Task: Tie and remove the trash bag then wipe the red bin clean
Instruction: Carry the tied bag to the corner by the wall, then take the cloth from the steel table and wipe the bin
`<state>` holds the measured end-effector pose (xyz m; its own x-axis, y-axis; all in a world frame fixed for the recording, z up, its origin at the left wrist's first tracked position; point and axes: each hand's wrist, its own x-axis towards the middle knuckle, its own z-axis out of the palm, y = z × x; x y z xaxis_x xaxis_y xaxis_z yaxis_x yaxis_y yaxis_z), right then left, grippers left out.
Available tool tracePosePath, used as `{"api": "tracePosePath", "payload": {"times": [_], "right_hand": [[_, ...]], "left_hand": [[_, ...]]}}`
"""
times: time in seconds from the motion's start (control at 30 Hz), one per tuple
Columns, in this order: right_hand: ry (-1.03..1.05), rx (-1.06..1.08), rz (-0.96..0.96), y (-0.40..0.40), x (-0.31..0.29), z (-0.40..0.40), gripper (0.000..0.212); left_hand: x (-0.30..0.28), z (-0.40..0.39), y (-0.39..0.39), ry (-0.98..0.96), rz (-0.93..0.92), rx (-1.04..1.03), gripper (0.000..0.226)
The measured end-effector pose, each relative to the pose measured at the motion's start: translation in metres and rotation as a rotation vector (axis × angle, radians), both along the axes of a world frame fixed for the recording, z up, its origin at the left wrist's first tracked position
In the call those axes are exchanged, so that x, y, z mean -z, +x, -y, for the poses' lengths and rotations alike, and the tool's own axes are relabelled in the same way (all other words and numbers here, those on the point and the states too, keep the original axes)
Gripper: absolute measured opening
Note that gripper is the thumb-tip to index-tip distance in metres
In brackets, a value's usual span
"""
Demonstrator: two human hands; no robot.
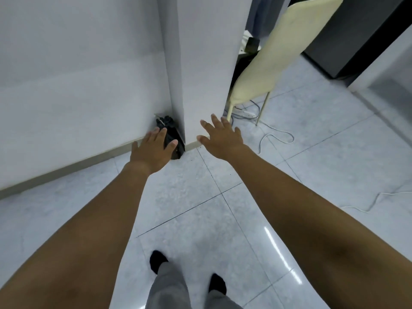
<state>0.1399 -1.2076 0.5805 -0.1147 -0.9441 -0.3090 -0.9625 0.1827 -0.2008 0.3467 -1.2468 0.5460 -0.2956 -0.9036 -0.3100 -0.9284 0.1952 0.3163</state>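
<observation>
A tied black trash bag sits on the floor in the corner where the white wall meets a white pillar. My left hand hovers in front of it with straight, spread fingers and covers part of the bag; it holds nothing. My right hand is stretched out to the right of the bag, in front of the pillar's base, fingers spread and empty. No red bin is in view.
A white pillar rises ahead. A cream ironing board leans behind it on thin legs. White cables and a power strip lie on the grey tiled floor to the right. A dark cabinet stands at far right.
</observation>
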Motion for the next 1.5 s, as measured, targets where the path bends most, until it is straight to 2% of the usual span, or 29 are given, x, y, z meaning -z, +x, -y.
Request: {"api": "tracePosePath", "payload": {"times": [0.23, 0.43, 1.03, 1.5], "right_hand": [[-0.056, -0.042, -0.032, -0.021, -0.032, -0.072, 0.06], [-0.124, 0.008, -0.019, -0.037, -0.049, -0.14, 0.059], [-0.216, 0.196, -0.011, -0.041, -0.088, -0.377, 0.057], [-0.215, 0.246, -0.08, -0.13, -0.105, -0.54, 0.058]], "left_hand": [[-0.037, -0.071, -0.034, -0.093, -0.002, 0.066, 0.067], [-0.066, -0.125, -0.046, -0.148, -0.071, 0.156, 0.066], [-0.136, -0.3, -0.065, -0.324, -0.129, 0.506, 0.066], [-0.116, -0.468, -0.152, -0.258, -0.047, 0.479, 0.066]]}}
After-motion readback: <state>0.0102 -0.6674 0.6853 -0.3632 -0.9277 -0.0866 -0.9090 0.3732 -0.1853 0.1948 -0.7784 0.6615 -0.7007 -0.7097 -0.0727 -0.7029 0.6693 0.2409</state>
